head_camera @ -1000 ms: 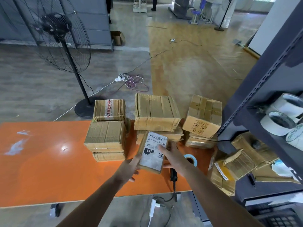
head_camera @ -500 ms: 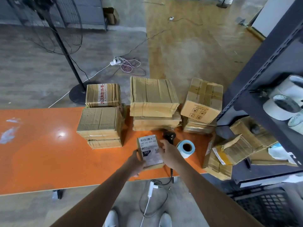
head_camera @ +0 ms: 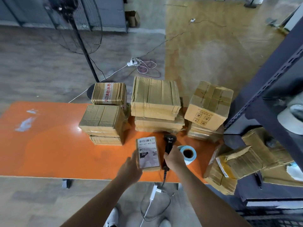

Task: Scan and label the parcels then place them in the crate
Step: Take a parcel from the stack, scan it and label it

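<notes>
A small flat parcel (head_camera: 148, 153) with a white shipping label lies label up on the orange table (head_camera: 49, 151) near its front edge. My left hand (head_camera: 131, 166) holds the parcel by its left side. My right hand (head_camera: 174, 159) grips the handle of a black barcode scanner (head_camera: 168, 142), just right of the parcel, with its cable hanging over the table edge. A blue roll of labels (head_camera: 188, 153) lies right of the scanner. Stacks of taped cardboard parcels (head_camera: 155, 99) stand behind.
More parcels (head_camera: 237, 161) are heaped on the lower shelf of a dark metal rack (head_camera: 270, 89) at the right. A dark crate (head_camera: 278, 220) shows at the bottom right corner. A standing fan (head_camera: 77, 30) and floor cables (head_camera: 144, 66) lie beyond the table.
The parcel came down from mid-air onto the table. My right hand left the parcel and took hold of the scanner. The view tilted further down.
</notes>
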The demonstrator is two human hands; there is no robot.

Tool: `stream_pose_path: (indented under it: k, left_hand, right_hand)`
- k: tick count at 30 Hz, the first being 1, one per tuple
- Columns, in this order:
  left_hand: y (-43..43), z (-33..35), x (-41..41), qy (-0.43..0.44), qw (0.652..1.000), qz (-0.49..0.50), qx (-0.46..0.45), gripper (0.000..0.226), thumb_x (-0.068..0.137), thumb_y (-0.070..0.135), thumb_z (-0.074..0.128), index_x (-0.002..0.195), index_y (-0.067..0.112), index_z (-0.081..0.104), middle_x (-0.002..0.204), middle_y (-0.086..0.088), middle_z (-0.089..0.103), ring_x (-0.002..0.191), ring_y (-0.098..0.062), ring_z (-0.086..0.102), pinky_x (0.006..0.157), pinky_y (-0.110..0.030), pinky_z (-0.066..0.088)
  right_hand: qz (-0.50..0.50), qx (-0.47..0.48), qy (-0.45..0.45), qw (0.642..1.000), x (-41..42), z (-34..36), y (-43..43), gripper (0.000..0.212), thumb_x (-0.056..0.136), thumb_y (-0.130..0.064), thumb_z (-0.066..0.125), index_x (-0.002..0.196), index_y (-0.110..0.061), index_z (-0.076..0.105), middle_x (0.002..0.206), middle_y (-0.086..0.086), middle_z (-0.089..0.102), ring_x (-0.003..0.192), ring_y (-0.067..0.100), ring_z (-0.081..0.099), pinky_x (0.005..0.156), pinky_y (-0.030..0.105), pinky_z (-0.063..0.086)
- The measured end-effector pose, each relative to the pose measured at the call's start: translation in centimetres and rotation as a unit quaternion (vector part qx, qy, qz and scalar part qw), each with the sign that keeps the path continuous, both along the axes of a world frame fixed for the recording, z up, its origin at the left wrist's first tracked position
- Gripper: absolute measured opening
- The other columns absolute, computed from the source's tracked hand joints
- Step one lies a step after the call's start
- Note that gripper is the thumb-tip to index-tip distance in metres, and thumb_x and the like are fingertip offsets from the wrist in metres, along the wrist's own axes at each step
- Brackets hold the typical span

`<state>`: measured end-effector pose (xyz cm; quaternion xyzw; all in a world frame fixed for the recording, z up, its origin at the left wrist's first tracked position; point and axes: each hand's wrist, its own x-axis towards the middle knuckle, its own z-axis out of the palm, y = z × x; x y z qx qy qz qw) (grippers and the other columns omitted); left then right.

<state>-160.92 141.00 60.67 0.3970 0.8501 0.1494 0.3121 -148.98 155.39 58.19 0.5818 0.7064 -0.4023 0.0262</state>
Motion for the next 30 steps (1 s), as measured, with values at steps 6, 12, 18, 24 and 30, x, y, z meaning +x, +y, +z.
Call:
stream_pose_path:
  k: [6, 12, 18, 24, 30]
  left_hand:
    - [-1.0, 0.2, 0.5, 0.010, 0.998, -0.055, -0.042, 0.070, 0.095, 0.019, 0.051, 0.154, 0.028, 0.015, 0.151, -0.007, 0.033, 0.126, -0.025, 0.049, 0.082, -0.022, 0.043]
    - [-0.1, 0.9, -0.1, 0.009, 0.993, -0.102, -0.065, 0.072, 0.092, 0.016, 0.048, 0.155, 0.027, 0.015, 0.156, -0.006, 0.026, 0.132, -0.029, 0.045, 0.094, -0.034, 0.049]
    - [-0.1, 1.7, -0.9, -0.006, 0.989, -0.127, -0.074, 0.071, 0.090, 0.017, 0.050, 0.153, 0.024, 0.018, 0.145, -0.011, 0.033, 0.123, -0.033, 0.051, 0.095, -0.038, 0.049]
    - [-0.8, 2.1, -2.1, -0.005, 0.991, -0.130, -0.040, 0.063, 0.094, 0.019, 0.048, 0.151, 0.021, 0.020, 0.139, -0.012, 0.039, 0.121, -0.034, 0.052, 0.094, -0.040, 0.048]
    - [-1.4, 2.1, -3.1, -0.015, 0.989, -0.148, -0.014, 0.063, 0.095, 0.022, 0.049, 0.152, 0.021, 0.022, 0.136, -0.010, 0.042, 0.117, -0.031, 0.055, 0.080, -0.030, 0.048]
  right_hand:
    - [0.010, -0.058, 0.032, 0.998, -0.6, 1.8, 0.9, 0.032, 0.097, -0.022, 0.053, 0.123, -0.008, 0.040, 0.097, 0.009, 0.056, 0.074, 0.020, 0.056, 0.056, 0.029, 0.040]
    - [-0.046, -0.078, 0.123, 0.988, -0.5, 6.3, 0.3, 0.034, 0.088, -0.016, 0.058, 0.115, -0.008, 0.039, 0.078, 0.008, 0.053, 0.062, 0.020, 0.054, 0.054, 0.030, 0.044]
    - [-0.044, -0.085, 0.135, 0.986, -1.2, 10.1, -1.2, 0.018, 0.091, -0.024, 0.054, 0.078, -0.012, 0.052, 0.071, 0.012, 0.050, 0.064, 0.023, 0.050, 0.066, 0.037, 0.042]
    - [-0.095, -0.138, 0.128, 0.978, -2.6, 11.8, -3.1, 0.022, 0.087, -0.025, 0.057, 0.092, -0.004, 0.061, 0.055, 0.005, 0.060, 0.049, 0.024, 0.057, 0.059, 0.036, 0.050]
    - [-0.103, -0.140, 0.125, 0.977, -3.4, 12.6, -4.7, 0.021, 0.089, -0.025, 0.054, 0.088, -0.004, 0.058, 0.053, 0.005, 0.057, 0.046, 0.023, 0.054, 0.055, 0.032, 0.049]
